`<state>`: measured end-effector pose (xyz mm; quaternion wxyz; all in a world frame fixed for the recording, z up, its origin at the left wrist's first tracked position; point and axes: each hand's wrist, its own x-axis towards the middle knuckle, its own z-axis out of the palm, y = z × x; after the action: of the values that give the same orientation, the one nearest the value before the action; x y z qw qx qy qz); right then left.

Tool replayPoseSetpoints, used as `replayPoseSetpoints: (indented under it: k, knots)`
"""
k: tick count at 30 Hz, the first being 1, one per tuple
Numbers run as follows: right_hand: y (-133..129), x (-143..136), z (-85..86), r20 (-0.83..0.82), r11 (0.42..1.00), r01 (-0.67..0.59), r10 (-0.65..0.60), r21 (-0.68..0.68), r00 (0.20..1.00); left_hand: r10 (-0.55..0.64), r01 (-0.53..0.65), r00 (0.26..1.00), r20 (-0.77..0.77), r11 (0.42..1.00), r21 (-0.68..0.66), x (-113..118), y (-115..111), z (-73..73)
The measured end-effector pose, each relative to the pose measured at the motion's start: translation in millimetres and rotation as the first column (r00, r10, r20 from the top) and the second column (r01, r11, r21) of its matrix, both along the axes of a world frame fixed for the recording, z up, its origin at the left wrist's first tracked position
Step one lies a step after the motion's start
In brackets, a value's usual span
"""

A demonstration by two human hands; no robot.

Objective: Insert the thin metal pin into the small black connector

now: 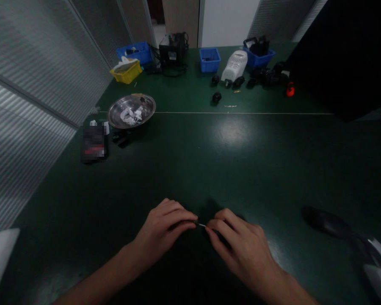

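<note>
Here, both hands point(163, 223) point(243, 241) angle inward, fingertips pinching a thin dark-and-silver piece point(201, 224) between them.

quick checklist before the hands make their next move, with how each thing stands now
1. Left hand holding the thin part: ok, pinched at the fingertips.
2. Right hand at the part's other end: ok, fingertips closed on it.
3. Both ends of the part visible: not ok, fingers cover them.
4. Part firmly gripped: cannot tell.
5. Bowl apart from the hands: ok, beyond them to the left.
6. Black object apart from the right hand: ok, off to its right.
</note>
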<state>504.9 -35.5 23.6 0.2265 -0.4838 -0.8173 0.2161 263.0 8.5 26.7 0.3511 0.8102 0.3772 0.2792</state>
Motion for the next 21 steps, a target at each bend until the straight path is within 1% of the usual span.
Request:
replayPoseSetpoints:
  k: [4, 10, 16, 18, 21]
  knots:
    - [-0.5, -0.6, -2.1, 0.006, 1.000, -0.018, 0.018, 0.018, 1.000, -0.035, 0.034, 0.999, 0.020, 0.999, 0.035, 2.6, 0.6, 2.3]
    - [0.6, 0.6, -0.2, -0.019, 1.000, -0.022, 0.022, 0.011, 1.000, -0.046, 0.046, 0.999, 0.004, 0.999, 0.009, 2.8, 1.4, -0.1]
    - [1.5, -0.3, 2.4, -0.016, 0.999, -0.038, 0.038, 0.027, 0.999, -0.105, 0.103, 0.994, 0.033, 0.993, 0.058, 2.7, 2.1, 0.8]
    - [1.8, -0.5, 1.9, -0.004, 0.998, -0.034, 0.034, 0.046, 0.999, -0.094, 0.091, 0.994, 0.052, 0.994, 0.062, 2.3, 2.0, 2.4]
    - [2.4, -0.7, 1.5, 0.009, 0.997, -0.033, 0.032, 0.073, 0.999, -0.023, 0.020, 0.998, 0.063, 0.999, 0.047, 1.1, 2.2, 3.2]
